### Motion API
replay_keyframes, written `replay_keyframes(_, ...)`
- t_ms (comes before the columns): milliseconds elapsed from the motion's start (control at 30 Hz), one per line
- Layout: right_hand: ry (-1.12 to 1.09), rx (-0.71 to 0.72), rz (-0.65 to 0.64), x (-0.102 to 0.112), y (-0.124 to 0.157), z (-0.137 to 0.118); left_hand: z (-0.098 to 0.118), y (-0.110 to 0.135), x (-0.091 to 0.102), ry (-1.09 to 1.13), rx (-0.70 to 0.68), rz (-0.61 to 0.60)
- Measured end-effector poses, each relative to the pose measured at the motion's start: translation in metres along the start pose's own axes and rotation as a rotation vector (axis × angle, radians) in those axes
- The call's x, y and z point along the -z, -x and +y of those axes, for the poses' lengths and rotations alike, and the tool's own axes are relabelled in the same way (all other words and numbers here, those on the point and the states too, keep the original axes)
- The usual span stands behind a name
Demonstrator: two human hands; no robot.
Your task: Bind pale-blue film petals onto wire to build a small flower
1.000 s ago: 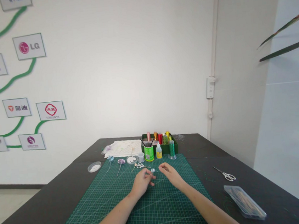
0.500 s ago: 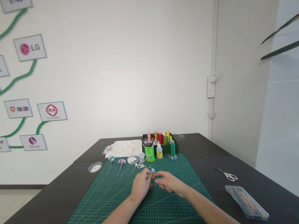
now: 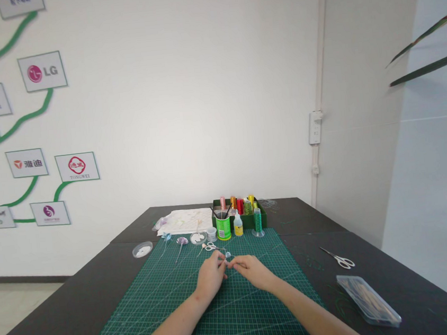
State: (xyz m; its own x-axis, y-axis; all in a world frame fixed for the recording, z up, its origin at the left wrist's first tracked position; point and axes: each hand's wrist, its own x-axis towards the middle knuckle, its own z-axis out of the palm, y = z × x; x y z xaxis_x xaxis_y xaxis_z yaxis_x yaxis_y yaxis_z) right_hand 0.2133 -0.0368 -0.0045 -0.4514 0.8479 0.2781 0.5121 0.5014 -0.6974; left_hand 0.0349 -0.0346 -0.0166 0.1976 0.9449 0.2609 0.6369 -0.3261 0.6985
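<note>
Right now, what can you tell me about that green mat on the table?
The green mat is a cutting mat, seemingly rubbery plastic, printed with a fine pale grid and diagonals. It lies flat on the dark table. Small wire-stemmed flowers, little scissors, a green cup and a glue bottle sit at its far end. Above its middle, the left hand and right hand pinch a tiny pale piece.

Matt green cutting mat, clear plastic case
</note>
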Motion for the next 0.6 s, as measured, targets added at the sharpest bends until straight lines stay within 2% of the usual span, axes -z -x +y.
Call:
replay_keyframes(333,0.043,0.101,0.026,0.004,0.003,-0.005,0.0,-0.001,0.002,0.042,-0.014,-0.036)
replay_keyframes(600,-0.123,0.041,0.08,0.012,0.005,-0.019,0.003,0.002,-0.003,0.026,-0.055,-0.148)
